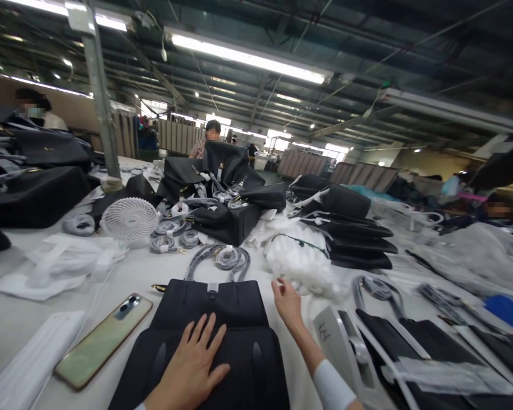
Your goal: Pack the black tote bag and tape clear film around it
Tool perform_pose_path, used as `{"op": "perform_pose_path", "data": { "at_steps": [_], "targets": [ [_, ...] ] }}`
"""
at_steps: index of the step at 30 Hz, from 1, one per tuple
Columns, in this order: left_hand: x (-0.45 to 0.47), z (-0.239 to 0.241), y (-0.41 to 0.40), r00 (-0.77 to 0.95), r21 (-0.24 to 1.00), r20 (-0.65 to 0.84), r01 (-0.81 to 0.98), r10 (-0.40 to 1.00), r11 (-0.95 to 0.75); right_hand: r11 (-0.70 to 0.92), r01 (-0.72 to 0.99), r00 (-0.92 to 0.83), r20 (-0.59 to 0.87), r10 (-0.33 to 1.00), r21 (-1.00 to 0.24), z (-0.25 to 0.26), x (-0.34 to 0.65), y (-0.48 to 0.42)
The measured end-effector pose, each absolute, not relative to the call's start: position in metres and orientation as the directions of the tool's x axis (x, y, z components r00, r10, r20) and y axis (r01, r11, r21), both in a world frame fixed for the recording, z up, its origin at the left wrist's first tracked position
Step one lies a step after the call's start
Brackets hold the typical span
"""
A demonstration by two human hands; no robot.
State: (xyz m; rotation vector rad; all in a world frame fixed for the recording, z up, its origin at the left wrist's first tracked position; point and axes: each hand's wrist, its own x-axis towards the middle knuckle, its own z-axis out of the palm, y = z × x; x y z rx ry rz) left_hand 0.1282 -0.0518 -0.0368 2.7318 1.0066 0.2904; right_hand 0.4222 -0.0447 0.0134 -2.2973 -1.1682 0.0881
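Note:
A black handbag (222,319) lies flat on the table right in front of me, its wrapped handles pointing away. My left hand (192,364) rests flat on the bag's lower half, fingers spread, holding nothing. My right hand (287,302) reaches out past the bag's right edge, fingers loosely apart, close to a heap of white stuffing paper (301,259). Nothing shows in that hand.
A phone (104,340) lies left of the bag, a small white fan (129,219) farther back. Stacks of black bags (350,228) and wrapped straps (171,233) cover the table's middle. Flat black pieces (414,347) lie at right. Other people work at the far side.

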Motion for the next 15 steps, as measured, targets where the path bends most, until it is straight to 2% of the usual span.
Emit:
{"op": "perform_pose_path", "data": {
  "at_steps": [4, 7, 10, 15],
  "targets": [
    [0.131, -0.036, -0.046, 0.762, 0.317, 0.028, 0.607, 0.647, -0.728, -0.48, 0.742, 0.647, 0.312, 0.696, -0.468, 0.05, 0.488, -0.021],
    [0.132, -0.034, -0.041, 0.767, 0.34, -0.018, 0.608, 0.641, -0.718, -0.505, 0.751, 0.65, 0.342, 0.679, -0.425, 0.068, 0.527, -0.004],
    [0.133, -0.041, -0.036, 0.779, 0.331, 0.014, 0.588, 0.627, -0.738, -0.593, 0.709, 0.699, 0.272, 0.661, -0.382, 0.069, 0.551, 0.006],
    [0.131, -0.072, -0.029, 0.782, 0.225, 0.128, 0.577, 0.61, -0.786, -0.813, 0.485, 0.871, 0.097, 0.481, -0.323, 0.057, 0.578, 0.013]
  ]
}}
